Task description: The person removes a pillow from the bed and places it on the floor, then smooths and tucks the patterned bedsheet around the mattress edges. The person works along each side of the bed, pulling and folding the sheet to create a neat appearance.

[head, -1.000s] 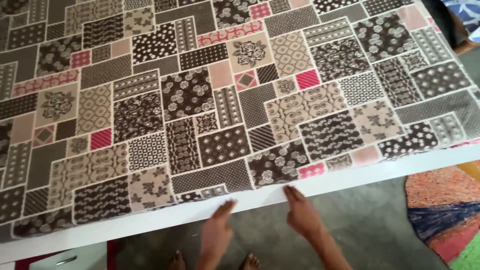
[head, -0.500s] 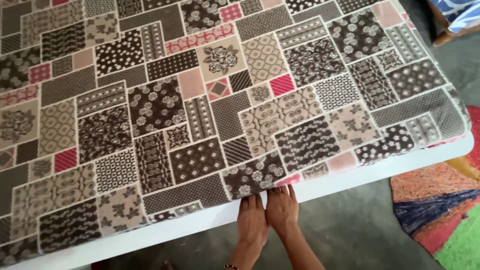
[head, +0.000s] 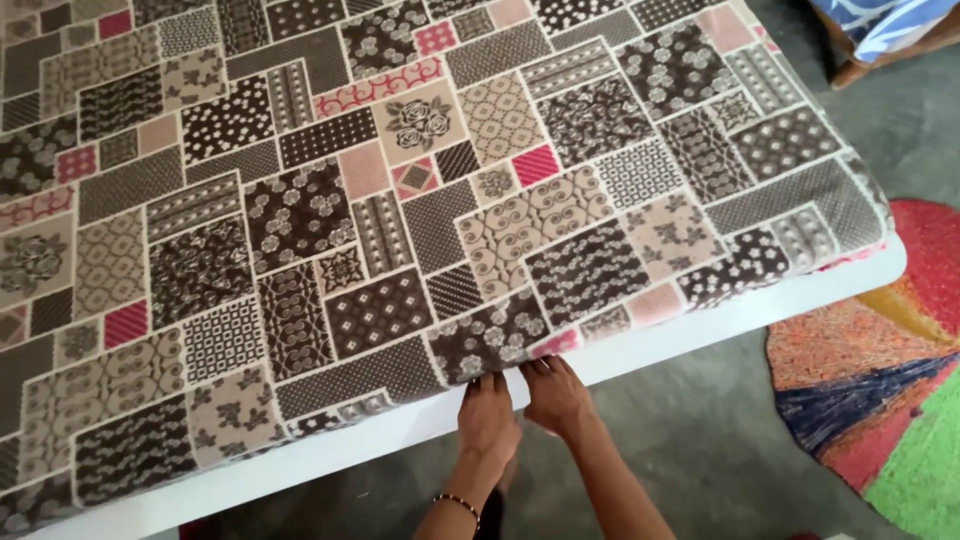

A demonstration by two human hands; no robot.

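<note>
I have both hands side by side at the near edge: left hand [head: 488, 418] and right hand [head: 556, 394] pinching the sheet [head: 400, 200].

Floor [head: 700, 450]: bare grey concrete, dull and a little mottled, running under and to the right of the hands and on up the right edge of the view.
Rug [head: 880, 400]: a round woven mat, well to the right of the hands, lying flat on the floor; wedges of red, orange, dark blue and green, with its right part cut off by the frame.
Furniture [head: 870, 40]: far up and right of the hands, a wooden leg and frame stand on the floor, carrying blue and white patterned cloth.
Light: soft, even daylight, without hard shadows.
</note>
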